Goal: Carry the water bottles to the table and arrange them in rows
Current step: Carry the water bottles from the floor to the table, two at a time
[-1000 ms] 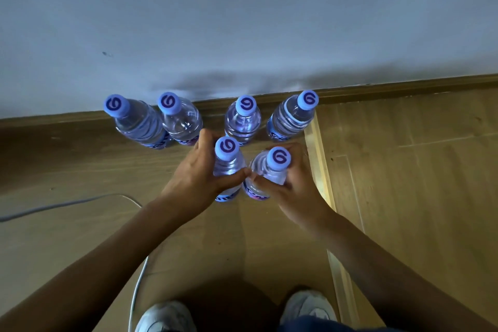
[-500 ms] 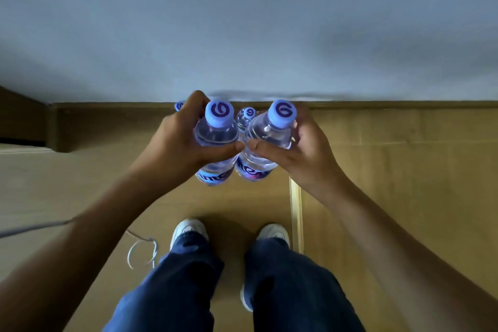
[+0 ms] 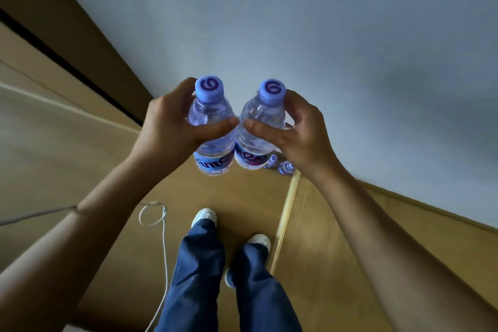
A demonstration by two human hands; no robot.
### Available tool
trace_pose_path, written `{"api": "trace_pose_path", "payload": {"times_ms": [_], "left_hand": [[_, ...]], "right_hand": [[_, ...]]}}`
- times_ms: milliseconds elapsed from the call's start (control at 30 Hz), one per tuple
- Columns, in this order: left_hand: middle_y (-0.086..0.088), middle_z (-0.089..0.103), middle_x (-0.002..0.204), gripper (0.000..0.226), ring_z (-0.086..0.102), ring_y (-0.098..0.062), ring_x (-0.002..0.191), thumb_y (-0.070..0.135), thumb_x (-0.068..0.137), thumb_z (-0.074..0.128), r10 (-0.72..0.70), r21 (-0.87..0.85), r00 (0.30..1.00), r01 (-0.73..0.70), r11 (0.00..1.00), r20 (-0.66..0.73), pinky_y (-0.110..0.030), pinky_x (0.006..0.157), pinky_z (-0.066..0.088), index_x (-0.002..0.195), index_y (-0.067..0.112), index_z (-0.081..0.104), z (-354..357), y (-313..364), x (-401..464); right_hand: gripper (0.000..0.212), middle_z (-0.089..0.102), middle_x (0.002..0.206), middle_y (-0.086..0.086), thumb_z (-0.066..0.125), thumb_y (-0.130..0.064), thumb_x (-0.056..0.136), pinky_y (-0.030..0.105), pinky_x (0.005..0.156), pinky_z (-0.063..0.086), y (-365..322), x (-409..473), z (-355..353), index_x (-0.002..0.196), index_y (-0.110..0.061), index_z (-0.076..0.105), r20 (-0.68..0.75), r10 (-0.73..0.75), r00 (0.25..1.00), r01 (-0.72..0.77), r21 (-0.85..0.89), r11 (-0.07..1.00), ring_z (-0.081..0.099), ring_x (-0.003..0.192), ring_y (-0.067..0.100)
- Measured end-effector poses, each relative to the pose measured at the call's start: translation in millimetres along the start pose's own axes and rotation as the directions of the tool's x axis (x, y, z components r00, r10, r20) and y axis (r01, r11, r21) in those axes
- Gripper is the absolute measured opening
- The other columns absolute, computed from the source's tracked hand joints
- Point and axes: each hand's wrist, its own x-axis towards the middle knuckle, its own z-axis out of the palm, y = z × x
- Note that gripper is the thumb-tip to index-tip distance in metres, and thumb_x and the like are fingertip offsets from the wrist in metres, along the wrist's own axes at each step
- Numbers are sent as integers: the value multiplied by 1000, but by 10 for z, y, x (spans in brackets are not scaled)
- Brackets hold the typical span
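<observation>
I hold two clear water bottles with blue caps upright in front of my chest, side by side and nearly touching. My left hand (image 3: 172,127) grips the left bottle (image 3: 213,140) around its shoulder. My right hand (image 3: 296,135) grips the right bottle (image 3: 258,137) the same way. Both bottles hang well above the wooden floor. Past my right hand, the caps of other bottles (image 3: 285,167) still stand on the floor by the wall, mostly hidden. No table is in view.
A pale blue-grey wall (image 3: 323,35) with a wooden skirting board runs ahead. A white cable (image 3: 161,237) loops on the floor to the left of my feet (image 3: 204,217). A light strip (image 3: 285,213) crosses the floor on the right.
Both bottles came off the floor and rose to chest height in my hands. I have stood up and the view has turned, leaving the other bottles low behind my right hand.
</observation>
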Motion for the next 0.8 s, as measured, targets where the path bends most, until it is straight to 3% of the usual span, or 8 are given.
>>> {"api": "trace_pose_path", "payload": {"times_ms": [67,167,267,367,500,700,800], "left_hand": [[5,64,81,45,51,-2,65,54,62,80,-10,6,997,11,1000,-82,-12,58,42,92,24,62,-377,245,-119],[1,67,82,47,54,-6,67,55,61,81,-49,-6,974,49,999,-219,-24,62,47,93,24,64,-945,529,-395],[3,67,79,51,58,-17,69,58,59,80,-58,21,957,67,998,-286,-31,63,48,91,23,63,-1255,653,-579],[19,67,78,51,58,1,66,59,59,81,-67,21,912,83,996,-405,-23,62,50,91,24,62,-1827,721,-855],[4,73,85,50,69,-26,80,56,61,83,-120,-27,835,126,992,-538,-49,73,57,96,25,66,-2572,709,-1110],[9,73,85,51,70,-20,81,56,58,83,-177,-39,714,205,978,-677,-48,76,56,97,28,66,-3545,451,-1461],[9,73,90,56,70,-16,85,59,58,82,-187,-20,662,252,968,-726,-44,78,57,100,25,66,-3939,238,-1645]], "right_hand": [[39,74,100,-5,86,-28,75,23,81,54,-430,24,122,108,-17,69,75,-28,997,27,18,999,68,95,9],[34,74,97,-4,85,-29,75,29,82,57,-1022,-31,401,105,-21,70,176,-86,981,79,44,996,69,94,13],[27,74,89,-10,86,-27,74,21,76,54,-1341,-38,599,96,-27,70,233,-138,963,126,68,990,68,87,6],[22,73,84,-14,85,-28,73,15,72,51,-1780,-30,997,89,-32,71,314,-188,931,173,76,982,67,81,1],[21,71,79,-19,81,-39,73,10,69,46,-2391,43,1635,89,-32,70,380,-291,878,286,72,956,65,76,-1],[23,75,85,-1,84,-25,75,29,74,56,-2883,116,2723,92,-14,73,471,-355,807,338,124,933,71,80,18],[23,75,84,-1,85,-24,73,31,75,57,-3040,139,3259,90,-14,74,546,-343,764,319,142,937,71,79,16]]}}
